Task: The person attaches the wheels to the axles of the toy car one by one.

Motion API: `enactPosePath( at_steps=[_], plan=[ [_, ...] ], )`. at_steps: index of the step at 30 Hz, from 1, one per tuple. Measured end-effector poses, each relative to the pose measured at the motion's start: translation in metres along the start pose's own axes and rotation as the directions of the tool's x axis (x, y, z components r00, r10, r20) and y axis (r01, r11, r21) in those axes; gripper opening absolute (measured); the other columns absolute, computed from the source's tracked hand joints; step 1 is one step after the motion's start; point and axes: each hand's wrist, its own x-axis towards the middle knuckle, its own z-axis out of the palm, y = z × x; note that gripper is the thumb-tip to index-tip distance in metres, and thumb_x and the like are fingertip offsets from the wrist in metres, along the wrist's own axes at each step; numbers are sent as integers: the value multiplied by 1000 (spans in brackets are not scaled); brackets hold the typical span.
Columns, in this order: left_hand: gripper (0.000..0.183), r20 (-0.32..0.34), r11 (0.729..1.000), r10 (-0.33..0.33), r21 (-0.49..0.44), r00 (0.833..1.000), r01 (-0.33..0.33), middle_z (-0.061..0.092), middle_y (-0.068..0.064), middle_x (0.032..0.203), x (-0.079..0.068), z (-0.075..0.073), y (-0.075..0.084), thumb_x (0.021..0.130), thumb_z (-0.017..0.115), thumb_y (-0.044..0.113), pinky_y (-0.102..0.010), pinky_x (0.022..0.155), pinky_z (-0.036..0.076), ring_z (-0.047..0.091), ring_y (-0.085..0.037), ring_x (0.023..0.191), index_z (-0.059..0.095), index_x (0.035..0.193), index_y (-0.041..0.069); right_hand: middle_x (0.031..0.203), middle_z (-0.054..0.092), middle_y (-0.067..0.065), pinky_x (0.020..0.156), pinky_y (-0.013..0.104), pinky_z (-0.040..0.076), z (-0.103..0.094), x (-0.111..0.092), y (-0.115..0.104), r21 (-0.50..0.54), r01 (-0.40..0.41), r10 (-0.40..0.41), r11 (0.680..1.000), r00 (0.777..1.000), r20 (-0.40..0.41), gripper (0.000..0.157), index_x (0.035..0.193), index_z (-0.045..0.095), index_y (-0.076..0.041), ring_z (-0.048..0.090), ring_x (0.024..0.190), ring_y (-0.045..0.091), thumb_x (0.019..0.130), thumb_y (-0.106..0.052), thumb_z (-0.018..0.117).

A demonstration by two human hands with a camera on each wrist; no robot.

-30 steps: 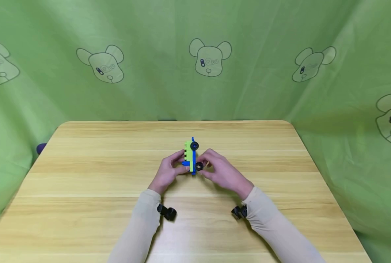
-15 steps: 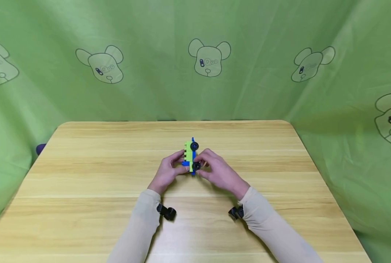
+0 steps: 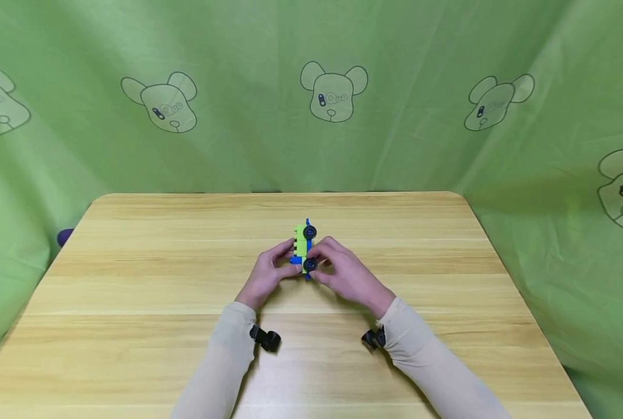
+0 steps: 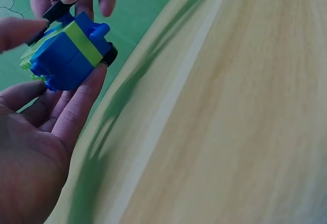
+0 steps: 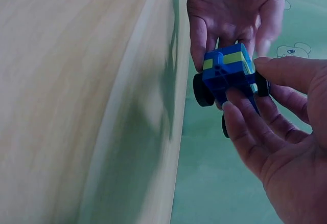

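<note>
A small toy car [image 3: 300,247] built of lime-green and blue bricks is held above the table, its wheels facing right in the head view. My left hand [image 3: 266,273] grips the car body from the left, thumb near its closer end. With thumb and fingers, my right hand [image 3: 345,273] pinches a black wheel [image 3: 310,265] against the car's side at that end. Another black wheel [image 3: 310,232] sits at the far end. The right wrist view shows the pinched wheel [image 5: 262,83] on a blue axle, and the car's blue underside [image 5: 219,83] touched by fingertips.
The wooden table [image 3: 149,279] extends around both forearms. A green curtain [image 3: 248,134] with printed bear heads hangs behind and along the sides. A dark purple object [image 3: 65,236] shows past the left table edge. Black wrist cameras [image 3: 271,341] are strapped to both sleeves.
My right hand has moved slightly left, bringing the wheel from just beside the car to against its side, in line with the far wheel. The left hand stays nearly still.
</note>
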Motion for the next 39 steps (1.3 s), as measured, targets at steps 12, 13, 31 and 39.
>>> enactPosePath(
  at_steps=[12,13,31,39],
  plan=[
    [72,-25,1000,-18,-12,1000,17,57,-20,131,0,2,2,85,74,4,-39,107,38,52,-31,123,38,147,-2,110,56,-6,95,32,50,5,-1,2,117,8,-1,993,999,-53,31,118,65,-10,60,105,14,88,-10,74],
    [72,-28,1000,-16,-14,999,16,58,-20,130,-1,2,2,85,74,4,-39,107,38,52,-30,123,39,147,-2,110,57,-6,94,32,50,5,-1,2,133,15,-7,991,998,-61,30,118,66,-10,60,104,14,89,-11,73],
    [71,-19,996,27,-87,999,-28,53,-21,135,-3,3,8,84,72,2,-34,112,30,46,-29,130,39,147,-2,103,61,5,81,32,55,7,2,1,377,-117,171,919,979,-113,23,112,60,-3,61,96,20,92,-9,70],
    [74,-4,997,35,-64,999,-35,54,-19,134,-1,3,7,83,74,2,-36,113,29,46,-28,130,38,147,-3,102,63,13,81,40,55,5,2,1,391,-216,234,895,972,0,24,119,58,1,63,91,30,98,-11,60]
  ],
)
